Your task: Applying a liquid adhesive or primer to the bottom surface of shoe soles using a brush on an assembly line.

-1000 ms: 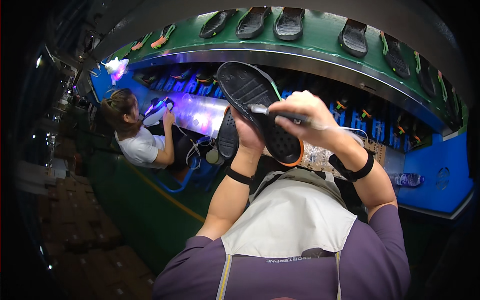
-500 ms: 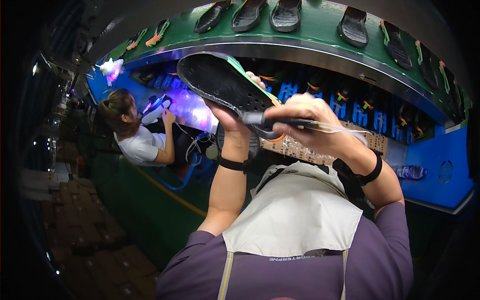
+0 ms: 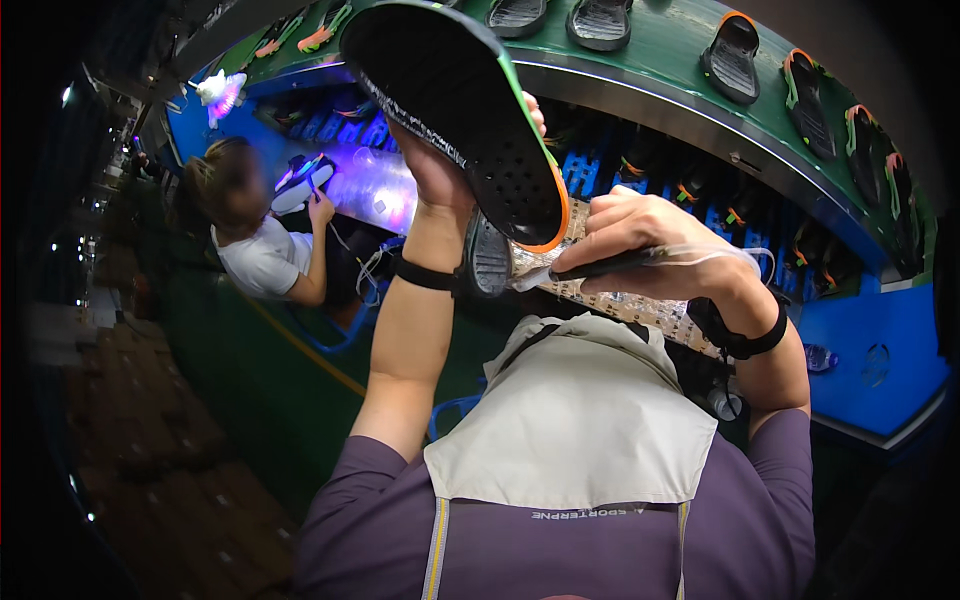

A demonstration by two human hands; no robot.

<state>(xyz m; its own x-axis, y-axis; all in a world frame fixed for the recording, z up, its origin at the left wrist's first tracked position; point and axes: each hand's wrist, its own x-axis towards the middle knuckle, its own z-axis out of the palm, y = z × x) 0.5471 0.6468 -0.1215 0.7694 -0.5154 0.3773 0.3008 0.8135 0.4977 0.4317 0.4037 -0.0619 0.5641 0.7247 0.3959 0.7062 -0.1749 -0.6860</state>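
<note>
My left hand [image 3: 432, 170] is wrapped round a large black shoe sole [image 3: 450, 100] with a green and orange edge and small holes near its lower end. The sole is raised and tilted in front of the bench. Below its orange tip, my right hand [image 3: 650, 245] grips a black-handled glue brush [image 3: 605, 264] with a clear tube running back along the wrist. The pale bristles point left, apart from the raised sole. Just beside them, another dark sole [image 3: 489, 258] shows partly behind my left wrist.
Several black soles [image 3: 732, 62] lie along a curved green belt [image 3: 660, 65] with a metal edge. Under it sit dark shoes on blue racks. A co-worker [image 3: 262, 262] in a white top handles a shoe at the left. A bottle [image 3: 820, 358] lies on a blue panel at the right.
My left hand has lifted the sole up and toward the belt. The brush has come away from it and now points lower, below its tip. Soles on the belt have shifted right.
</note>
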